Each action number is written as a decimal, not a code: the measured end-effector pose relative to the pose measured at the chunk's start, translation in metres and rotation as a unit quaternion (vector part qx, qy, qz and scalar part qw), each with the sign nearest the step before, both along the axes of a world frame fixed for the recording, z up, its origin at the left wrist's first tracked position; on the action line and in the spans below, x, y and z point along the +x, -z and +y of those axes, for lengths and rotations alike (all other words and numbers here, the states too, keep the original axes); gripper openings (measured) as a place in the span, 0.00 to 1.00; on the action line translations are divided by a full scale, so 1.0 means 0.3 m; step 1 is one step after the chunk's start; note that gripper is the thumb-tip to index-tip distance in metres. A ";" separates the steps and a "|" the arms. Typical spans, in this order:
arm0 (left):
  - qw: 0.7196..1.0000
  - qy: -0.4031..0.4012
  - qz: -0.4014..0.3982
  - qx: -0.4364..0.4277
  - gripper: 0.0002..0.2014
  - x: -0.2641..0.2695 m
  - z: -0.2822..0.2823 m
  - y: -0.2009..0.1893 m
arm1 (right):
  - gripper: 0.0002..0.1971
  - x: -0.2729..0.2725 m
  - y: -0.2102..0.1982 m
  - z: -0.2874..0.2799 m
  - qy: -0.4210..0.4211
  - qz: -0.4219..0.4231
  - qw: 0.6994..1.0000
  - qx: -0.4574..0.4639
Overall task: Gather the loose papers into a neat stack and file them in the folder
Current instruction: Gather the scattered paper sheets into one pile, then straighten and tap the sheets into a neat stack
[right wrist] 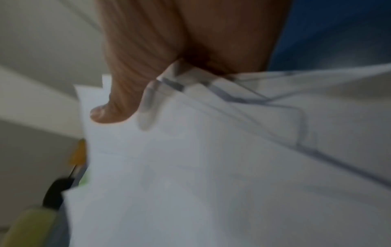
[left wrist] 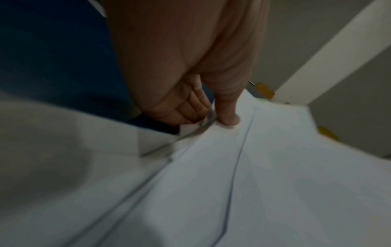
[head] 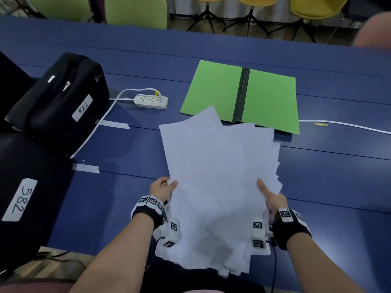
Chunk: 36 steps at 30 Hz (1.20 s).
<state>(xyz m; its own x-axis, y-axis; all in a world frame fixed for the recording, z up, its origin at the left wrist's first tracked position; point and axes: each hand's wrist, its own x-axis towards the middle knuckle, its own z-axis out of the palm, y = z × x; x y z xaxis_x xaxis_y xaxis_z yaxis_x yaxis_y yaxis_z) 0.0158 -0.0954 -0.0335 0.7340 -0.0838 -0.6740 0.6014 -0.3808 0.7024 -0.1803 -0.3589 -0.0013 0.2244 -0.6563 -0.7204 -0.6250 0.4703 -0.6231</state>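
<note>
Both hands' fingers [left wrist: 227, 115] pinched on uneven, fanned white papers [head: 218, 166]; green folder [head: 268, 100] open beyond

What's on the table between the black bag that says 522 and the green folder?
A white power strip lies there on the blue table, its white cord trailing past the black bag; the green folder lies open. The head view shows this.

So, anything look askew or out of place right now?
Yes: the papers are fanned unevenly, corners poking out at different angles, not yet a neat stack. The left hand and right hand grip them by the side edges. The green folder lies open.
</note>
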 end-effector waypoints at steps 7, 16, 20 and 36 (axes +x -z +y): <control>0.988 0.109 -0.068 0.081 0.07 0.010 -0.026 -0.001 | 0.27 0.049 0.017 0.075 -0.145 0.050 0.986 -0.059; 0.984 0.146 0.095 -0.029 0.39 0.053 0.040 -0.018 | 0.20 -0.007 -0.043 0.049 -0.137 -0.134 0.982 -0.003; 0.970 0.165 0.176 -0.036 0.51 0.058 0.052 -0.070 | 0.47 -0.070 0.004 0.020 -0.171 -0.178 0.961 0.127; 0.967 0.147 0.182 -0.098 0.24 0.013 0.081 -0.188 | 0.28 -0.038 -0.092 0.095 -0.161 -0.200 0.967 -0.004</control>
